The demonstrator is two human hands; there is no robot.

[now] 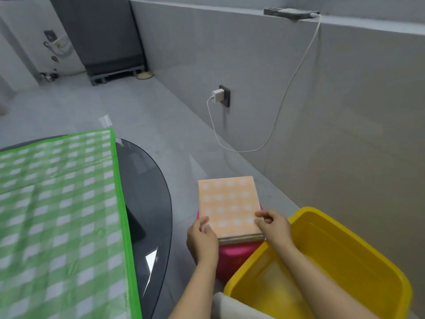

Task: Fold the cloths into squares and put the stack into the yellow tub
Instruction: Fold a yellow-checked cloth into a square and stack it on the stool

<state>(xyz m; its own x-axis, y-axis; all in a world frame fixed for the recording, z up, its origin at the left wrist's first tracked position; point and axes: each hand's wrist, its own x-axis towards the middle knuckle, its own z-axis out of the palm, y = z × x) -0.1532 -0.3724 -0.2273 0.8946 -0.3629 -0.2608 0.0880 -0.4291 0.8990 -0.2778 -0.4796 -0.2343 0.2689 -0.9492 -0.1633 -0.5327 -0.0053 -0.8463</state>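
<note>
A stack of folded cloths (227, 203), topped by an orange-and-white checked one, is held flat above a pink tub (234, 256). My left hand (202, 236) grips the stack's near left corner. My right hand (273, 224) pinches its near right corner. More folded layers show at the stack's near edge. The yellow tub (345, 247) stands on the floor just right of the pink one, and its inside looks bare.
A dark glass table (147, 203) at the left carries a green-and-white checked cloth (59, 222). A white charger and cable (217, 95) hang on the grey wall behind. White fabric (232, 307) lies at the yellow tub's near corner.
</note>
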